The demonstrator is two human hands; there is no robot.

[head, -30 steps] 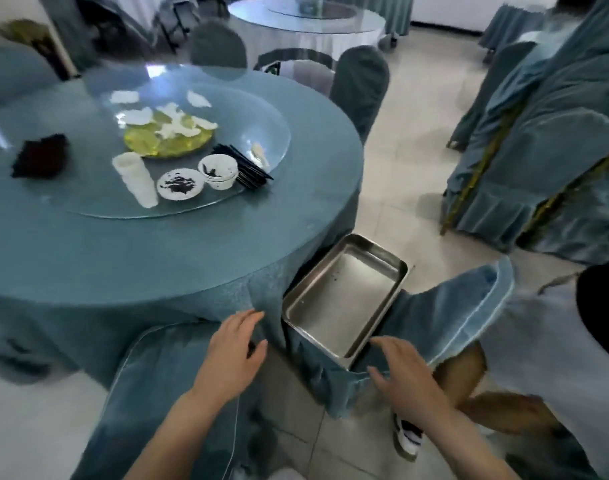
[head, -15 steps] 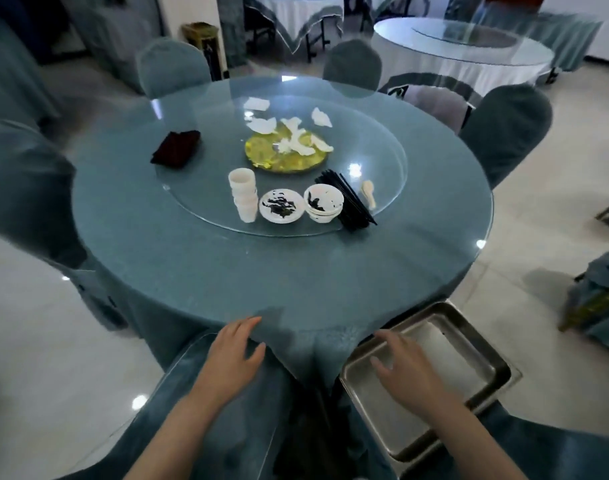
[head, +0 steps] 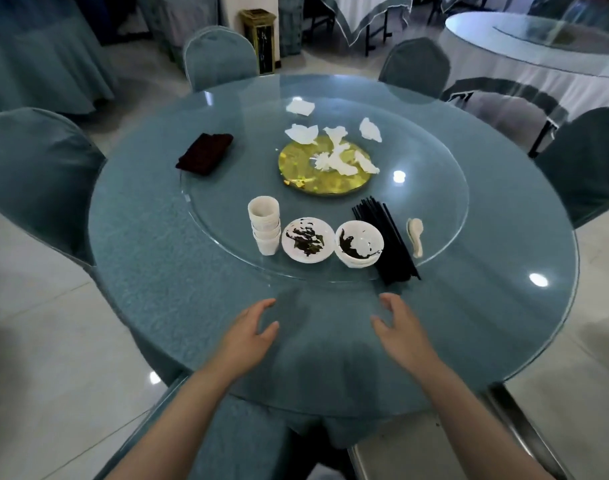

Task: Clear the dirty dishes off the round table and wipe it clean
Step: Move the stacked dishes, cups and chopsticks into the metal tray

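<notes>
The round table (head: 157, 271) wears a blue cloth under glass, with a glass turntable (head: 227, 188) in its middle. On the turntable stand a stack of white cups (head: 264, 225), a dirty white plate (head: 308, 239), a dirty white bowl (head: 359, 243), black chopsticks (head: 386, 242) and a white spoon (head: 415, 235). Crumpled white napkins (head: 334, 154) lie over the yellow centre disc (head: 324, 168). A dark folded cloth (head: 205, 153) lies at the left. My left hand (head: 249, 336) and my right hand (head: 398, 332) hover open over the near table edge, holding nothing.
A metal tray (head: 504, 410) sits low at the bottom right, partly under the table edge. Blue-covered chairs (head: 36, 174) ring the table, one directly below me. Another round table (head: 538, 46) stands at the back right, a bin (head: 259, 39) behind.
My view has swung from the tray on the chair up to the table. Both hands have left the chair and the tray and risen over the table's near edge.
</notes>
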